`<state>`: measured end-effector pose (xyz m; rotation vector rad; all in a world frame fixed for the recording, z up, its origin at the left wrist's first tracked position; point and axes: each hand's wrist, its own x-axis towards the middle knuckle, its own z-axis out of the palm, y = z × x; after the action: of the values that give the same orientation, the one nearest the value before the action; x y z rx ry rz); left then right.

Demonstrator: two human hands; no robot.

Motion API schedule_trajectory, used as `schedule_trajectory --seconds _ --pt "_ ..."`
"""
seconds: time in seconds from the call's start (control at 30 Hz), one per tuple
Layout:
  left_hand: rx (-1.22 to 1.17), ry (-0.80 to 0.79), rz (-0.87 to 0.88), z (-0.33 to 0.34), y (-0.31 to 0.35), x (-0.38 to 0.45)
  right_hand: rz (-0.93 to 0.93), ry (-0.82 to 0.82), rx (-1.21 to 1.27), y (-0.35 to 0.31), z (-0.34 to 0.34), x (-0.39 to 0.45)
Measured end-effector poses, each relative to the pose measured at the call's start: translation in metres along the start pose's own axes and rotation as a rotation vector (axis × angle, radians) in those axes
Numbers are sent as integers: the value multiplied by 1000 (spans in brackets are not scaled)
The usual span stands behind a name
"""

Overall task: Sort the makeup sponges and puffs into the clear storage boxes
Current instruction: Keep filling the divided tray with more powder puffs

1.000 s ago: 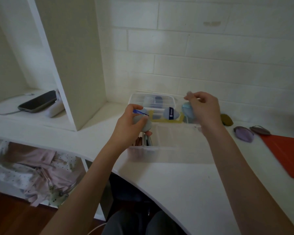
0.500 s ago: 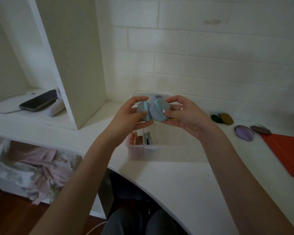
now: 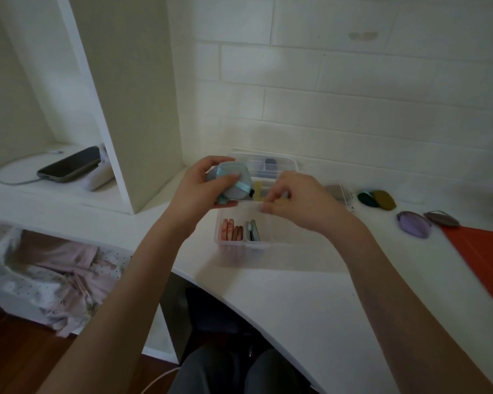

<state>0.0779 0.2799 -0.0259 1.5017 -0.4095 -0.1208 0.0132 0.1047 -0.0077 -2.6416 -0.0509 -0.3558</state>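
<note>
My left hand (image 3: 199, 186) holds pale blue-grey puffs (image 3: 234, 182) with a light blue ribbon, stacked together above the near clear storage box (image 3: 231, 243). That box holds pink puffs (image 3: 231, 229) and grey-green ones (image 3: 252, 231) standing on edge at its left end. My right hand (image 3: 299, 201) hovers over the box's back edge, fingers pinched, nothing clearly in them. A second clear box (image 3: 268, 164) sits behind, against the wall. Loose on the desk to the right lie a dark green puff (image 3: 366, 199), an olive one (image 3: 384, 199), a lilac one (image 3: 413, 227) and a mauve one (image 3: 441, 218).
An orange-red folder (image 3: 484, 254) lies at the right edge of the white desk (image 3: 310, 294). A tall white shelf divider (image 3: 131, 103) stands left of the boxes. A phone (image 3: 70, 164) on a cable rests in the left shelf bay. Laundry (image 3: 46, 268) sits below.
Both puffs, one in each hand a second ago, came together and now sit in my left hand alone. My right hand has let go and dropped toward the near box.
</note>
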Motion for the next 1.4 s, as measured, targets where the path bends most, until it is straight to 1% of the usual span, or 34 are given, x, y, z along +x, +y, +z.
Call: schedule_trajectory --seconds 0.03,0.07,0.1,0.13,0.17,0.2,0.23,0.27,0.3,0.33,0.4,0.47,0.53,0.63,0.67,0.73,0.83,0.87,0.9,0.93,1.0,1.03,1.1,1.13,1.23,1.3,1.4 --pt "46 10 15 1 0 -1 22 -58 -99 -3 3 -1" --pt "77 22 26 3 -1 -2 31 -72 -165 -5 6 -1" --pt "92 29 33 5 -1 -3 24 -50 -179 -7 9 0" --pt "99 27 37 6 -2 -4 22 3 -126 -9 9 2" --pt "96 12 37 7 -1 -5 43 49 -1 -11 7 2" --pt "89 -20 37 8 -1 -5 85 67 199 -11 4 2" --pt "90 -66 38 9 0 -6 153 22 457 -11 -1 1" --pt "103 -111 42 10 0 -7 216 -72 716 -12 -4 -2" --pt "118 -147 44 12 1 -8 242 -145 894 -13 -5 -5" --pt "125 -175 39 13 1 -9 226 -168 954 -13 -5 -7" --pt "90 -245 6 15 3 -12 180 -87 888 -12 -2 -8" --pt "72 -308 9 11 6 -14 193 -13 889 -12 -1 -6" --pt "65 -335 -1 4 9 -14 220 6 921 -9 -2 -5" --pt "-46 -348 -112 3 13 -15 218 32 901 -6 -3 -5" --pt "-59 -332 -126 5 13 -15 209 40 878 -6 -3 -5" --pt "-60 -251 -126 11 13 -12 192 53 828 -6 -4 -4" --pt "-140 -62 -133 13 12 -6 162 94 770 -1 -9 -4" --pt "-110 -2 -113 11 11 -5 139 108 725 1 -13 -4" --pt "-38 28 -65 6 11 -4 106 106 670 3 -17 -4" --pt "69 15 6 1 12 -4 68 82 617 3 -22 -5" --pt "372 -119 176 -4 17 -6 -14 20 506 -1 -26 -7" --pt "541 -197 230 -2 20 -7 -48 20 432 -3 -25 -7" --pt "844 -325 244 8 27 -5 -87 76 297 -3 -23 -5" --pt "971 -397 237 13 29 -4 -92 105 268 -3 -22 -4" --pt "1251 -638 195 28 24 3 -86 140 274 2 -20 -3" --pt "1396 -715 165 32 20 6 -89 116 279 3 -20 -3" --pt "1493 -785 145 39 22 7 -111 -27 289 1 -16 -3"
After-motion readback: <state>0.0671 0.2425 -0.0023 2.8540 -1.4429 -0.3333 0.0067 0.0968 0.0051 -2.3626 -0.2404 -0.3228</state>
